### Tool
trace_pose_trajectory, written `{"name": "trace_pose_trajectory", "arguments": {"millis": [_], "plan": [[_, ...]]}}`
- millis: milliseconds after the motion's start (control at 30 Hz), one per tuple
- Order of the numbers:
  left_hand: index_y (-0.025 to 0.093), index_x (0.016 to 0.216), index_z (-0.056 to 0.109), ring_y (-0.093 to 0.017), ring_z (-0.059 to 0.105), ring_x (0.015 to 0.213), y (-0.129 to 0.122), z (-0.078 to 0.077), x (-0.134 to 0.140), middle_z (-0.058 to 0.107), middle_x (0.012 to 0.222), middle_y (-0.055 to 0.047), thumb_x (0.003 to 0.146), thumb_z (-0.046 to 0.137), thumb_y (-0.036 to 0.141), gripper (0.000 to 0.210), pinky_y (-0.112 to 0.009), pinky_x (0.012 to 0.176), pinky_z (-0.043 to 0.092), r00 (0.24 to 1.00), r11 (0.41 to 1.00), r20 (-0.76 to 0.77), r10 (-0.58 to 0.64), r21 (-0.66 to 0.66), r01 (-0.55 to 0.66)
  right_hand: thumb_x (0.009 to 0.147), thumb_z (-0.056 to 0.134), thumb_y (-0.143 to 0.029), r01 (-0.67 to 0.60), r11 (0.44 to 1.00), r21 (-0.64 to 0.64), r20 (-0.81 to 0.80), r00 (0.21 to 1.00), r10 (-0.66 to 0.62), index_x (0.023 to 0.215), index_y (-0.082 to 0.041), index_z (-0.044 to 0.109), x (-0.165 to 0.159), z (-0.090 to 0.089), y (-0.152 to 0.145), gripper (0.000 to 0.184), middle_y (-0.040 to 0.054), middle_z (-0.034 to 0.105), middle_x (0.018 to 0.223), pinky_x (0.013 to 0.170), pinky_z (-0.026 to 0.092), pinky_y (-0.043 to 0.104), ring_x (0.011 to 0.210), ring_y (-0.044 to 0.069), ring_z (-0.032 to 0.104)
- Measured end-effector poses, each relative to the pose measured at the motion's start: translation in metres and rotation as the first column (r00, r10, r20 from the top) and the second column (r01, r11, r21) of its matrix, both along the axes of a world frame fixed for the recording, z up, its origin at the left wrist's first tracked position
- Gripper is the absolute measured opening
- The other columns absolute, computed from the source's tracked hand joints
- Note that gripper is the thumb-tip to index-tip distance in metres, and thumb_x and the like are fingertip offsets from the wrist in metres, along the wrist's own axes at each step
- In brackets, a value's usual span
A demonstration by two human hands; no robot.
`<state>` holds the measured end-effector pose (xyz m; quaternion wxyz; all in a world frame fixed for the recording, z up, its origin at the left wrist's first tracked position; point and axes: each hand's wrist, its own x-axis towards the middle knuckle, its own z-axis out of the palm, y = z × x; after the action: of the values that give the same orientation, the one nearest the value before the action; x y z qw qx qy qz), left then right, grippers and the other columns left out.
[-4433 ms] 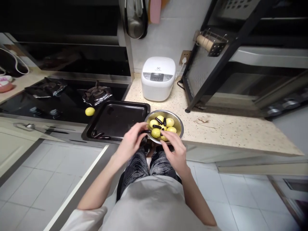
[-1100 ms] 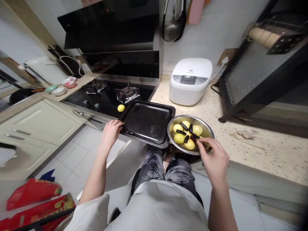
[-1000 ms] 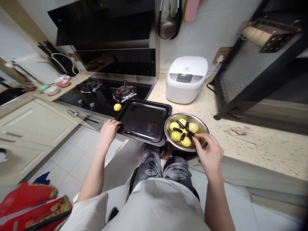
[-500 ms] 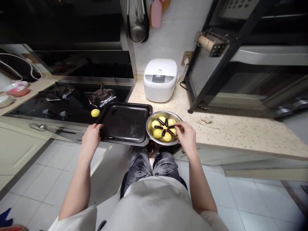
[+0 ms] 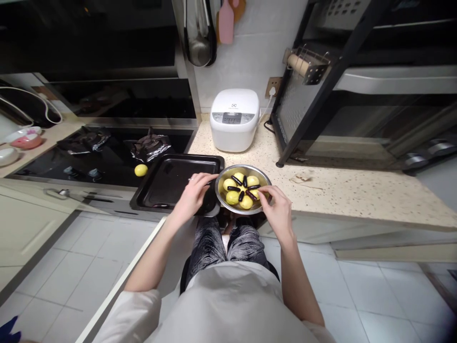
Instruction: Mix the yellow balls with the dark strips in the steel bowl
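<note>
A steel bowl (image 5: 267, 180) sits at the counter's front edge, its front part overhanging. Inside, several yellow lemons (image 5: 246, 202) form a ring, with long black pieces (image 5: 233, 188), shaped like finger grapes, laid between them. My right hand (image 5: 277, 206) reaches over the bowl's right rim, its thumb and forefinger closed at the outer end of one black piece. Stretched fingers of my left hand (image 5: 194, 194) point at the bowl's left rim; whether they touch it is unclear. Beneath that hand lies a black baking tray (image 5: 167, 178), partly covered by it.
A single lemon (image 5: 141, 170) rests on the black gas hob (image 5: 114, 164), left of the tray. Behind the bowl stands a white rice cooker (image 5: 235, 121). An oven (image 5: 374, 124) in a dark rack occupies the right side. A peel-like scrap (image 5: 301, 178) lies on the counter.
My left hand has left the tray's left edge and crossed over the tray to the bowl's left rim. My right hand stays at the bowl's right side.
</note>
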<state>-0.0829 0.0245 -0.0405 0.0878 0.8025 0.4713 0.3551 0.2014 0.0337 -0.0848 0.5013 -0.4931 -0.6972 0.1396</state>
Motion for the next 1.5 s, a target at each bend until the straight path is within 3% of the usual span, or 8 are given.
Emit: {"name": "trace_pose_trajectory", "arguments": {"millis": [267, 467, 633, 733, 867, 1067, 1233, 1500], "plan": [[0.024, 0.15, 0.05, -0.025, 0.063, 0.124, 0.047, -0.017, 0.051, 0.06, 0.136, -0.013, 0.098, 0.045, 0.006, 0.056, -0.041, 0.107, 0.055, 0.954, 0.95, 0.017, -0.299, -0.086, 0.299, 0.099, 0.059, -0.026, -0.02, 1.0, -0.001, -0.009, 1.0, 0.02, 0.094, -0.023, 0.07, -0.002, -0.008, -0.009, 0.013, 0.007, 0.075, 0.098, 0.085, 0.055, 0.04, 0.093, 0.025, 0.071], [0.021, 0.148, 0.051, -0.025, 0.066, 0.122, 0.06, -0.027, 0.061, 0.067, 0.13, -0.013, 0.098, 0.048, 0.006, 0.051, -0.046, 0.108, 0.055, 0.949, 0.95, -0.059, -0.308, -0.07, 0.304, 0.099, 0.058, -0.029, -0.03, 0.999, -0.015, 0.004, 1.0, 0.03, 0.094, -0.024, 0.07, -0.003, -0.01, -0.007, 0.014, 0.0078, 0.076, 0.099, 0.087, 0.055, 0.042, 0.095, 0.026, 0.071], [0.02, 0.138, 0.06, -0.025, 0.066, 0.12, 0.057, -0.018, 0.058, 0.07, 0.128, -0.012, 0.101, 0.051, 0.012, 0.038, -0.045, 0.107, 0.055, 0.95, 0.972, -0.207, -0.232, -0.027, 0.231, 0.099, 0.058, -0.03, -0.019, 1.0, -0.017, 0.02, 1.0, 0.02, 0.093, -0.024, 0.07, -0.005, -0.011, -0.007, 0.015, 0.0078, 0.076, 0.098, 0.085, 0.054, 0.042, 0.094, 0.026, 0.071], [0.022, 0.14, 0.059, -0.025, 0.065, 0.118, 0.043, -0.008, 0.041, 0.069, 0.126, -0.01, 0.103, 0.049, 0.016, 0.039, -0.042, 0.104, 0.054, 0.957, 0.991, -0.257, -0.132, -0.004, 0.136, 0.099, 0.059, -0.031, -0.022, 1.0, -0.013, 0.017, 1.0, 0.022, 0.093, -0.023, 0.071, -0.005, -0.01, -0.009, 0.016, 0.0078, 0.077, 0.099, 0.087, 0.054, 0.042, 0.094, 0.026, 0.071], [0.023, 0.143, 0.058, -0.024, 0.065, 0.114, 0.012, 0.001, -0.014, 0.07, 0.122, -0.009, 0.104, 0.048, 0.015, 0.041, -0.041, 0.101, 0.052, 0.958, 0.997, -0.275, 0.076, 0.007, -0.078, 0.099, 0.059, -0.033, -0.029, 0.999, -0.018, 0.01, 1.0, 0.029, 0.095, -0.024, 0.072, -0.003, -0.008, -0.011, 0.016, 0.0079, 0.077, 0.1, 0.088, 0.053, 0.043, 0.095, 0.027, 0.071], [0.022, 0.113, 0.073, -0.027, 0.067, 0.106, -0.038, -0.002, -0.109, 0.074, 0.114, -0.009, 0.097, 0.057, 0.017, 0.023, -0.04, 0.096, 0.052, 0.858, 0.9, -0.374, 0.352, -0.119, -0.42, 0.1, 0.06, -0.036, -0.047, 0.999, 0.001, 0.015, 0.999, 0.047, 0.096, -0.024, 0.073, -0.003, -0.009, -0.01, 0.018, 0.008, 0.077, 0.1, 0.087, 0.054, 0.044, 0.095, 0.027, 0.072], [0.025, 0.097, 0.076, -0.026, 0.069, 0.102, -0.05, -0.004, -0.136, 0.075, 0.105, -0.006, 0.092, 0.066, 0.027, 0.011, -0.035, 0.087, 0.054, 0.857, 0.847, -0.414, 0.307, -0.292, -0.444, 0.1, 0.061, -0.033, -0.072, 0.997, 0.016, 0.016, 0.997, 0.072, 0.098, -0.024, 0.073, -0.009, -0.011, -0.012, 0.015, 0.0073, 0.077, 0.102, 0.089, 0.054, 0.042, 0.097, 0.026, 0.072], [0.024, 0.081, 0.073, -0.022, 0.068, 0.086, -0.025, -0.004, -0.158, 0.073, 0.094, -0.005, 0.086, 0.067, 0.035, 0.013, -0.031, 0.078, 0.05, 0.901, 0.836, -0.419, 0.115, -0.449, -0.315, 0.101, 0.058, -0.029, -0.064, 0.998, 0.005, 0.012, 0.998, 0.064, 0.097, -0.024, 0.072, -0.011, -0.006, -0.015, 0.015, 0.0079, 0.077, 0.102, 0.089, 0.056, 0.042, 0.097, 0.026, 0.072]]}}
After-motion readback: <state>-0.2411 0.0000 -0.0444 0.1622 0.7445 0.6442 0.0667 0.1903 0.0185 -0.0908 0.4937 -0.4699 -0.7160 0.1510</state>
